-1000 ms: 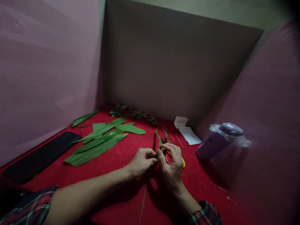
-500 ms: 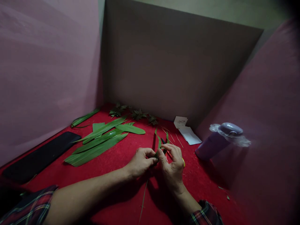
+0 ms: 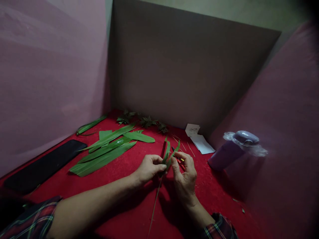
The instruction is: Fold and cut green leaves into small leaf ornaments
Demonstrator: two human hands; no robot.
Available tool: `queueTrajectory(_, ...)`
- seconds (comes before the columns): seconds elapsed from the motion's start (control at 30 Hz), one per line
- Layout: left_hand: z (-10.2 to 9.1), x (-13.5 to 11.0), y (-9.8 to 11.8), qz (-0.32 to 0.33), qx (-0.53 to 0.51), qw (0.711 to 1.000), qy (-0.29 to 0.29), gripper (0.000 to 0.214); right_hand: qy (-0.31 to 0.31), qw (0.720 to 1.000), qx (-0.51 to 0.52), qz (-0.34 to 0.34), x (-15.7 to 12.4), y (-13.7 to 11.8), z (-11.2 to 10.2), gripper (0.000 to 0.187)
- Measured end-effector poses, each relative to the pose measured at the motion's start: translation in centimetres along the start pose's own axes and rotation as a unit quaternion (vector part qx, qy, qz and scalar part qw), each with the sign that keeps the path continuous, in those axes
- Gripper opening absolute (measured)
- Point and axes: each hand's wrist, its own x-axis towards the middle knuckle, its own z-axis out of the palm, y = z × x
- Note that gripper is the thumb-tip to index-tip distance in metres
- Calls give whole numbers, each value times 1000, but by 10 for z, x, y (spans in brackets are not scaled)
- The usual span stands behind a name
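Between thumb and fingers, my left hand (image 3: 151,168) pinches the base of some narrow green leaf strips (image 3: 168,153), whose tips fan upward. A long thin stem (image 3: 155,205) trails down from that pinch toward the front of the table. My right hand (image 3: 184,176) is just to the right, thumb and fingers apart, close to the right-hand strip; whether a fingertip touches it I cannot tell. Partly hidden behind the right fingers lies a tool with red and yellow handles (image 3: 181,162), its kind unclear.
Several long green leaves (image 3: 107,158) lie left on the red cloth (image 3: 119,202), beside a black flat object (image 3: 45,166). Leafy sprigs (image 3: 148,121) line the back. Thin sticks (image 3: 183,146), white papers (image 3: 201,143) and a purple bottle (image 3: 226,154) with clear plastic are on the right.
My right thumb and fingers have parted and come off the leaf base. The right-hand strip now shows more fully, leaning right. My left hand keeps its pinch.
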Motion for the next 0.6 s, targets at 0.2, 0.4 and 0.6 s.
queueTrajectory(0.2, -8, 5, 3, -23, -70, 996, 52, 25, -75, 993, 28, 84, -2, -6, 3, 19)
queueTrajectory(0.4, -10, 6, 4, -8, -113, 990, 86, 24, -175, 960, 124, 178, -7, -7, 9, 24)
queueTrajectory(0.6, -8, 5, 7, 0, -111, 987, 118, 23, -193, 968, 70, 141, -12, -9, 9, 25)
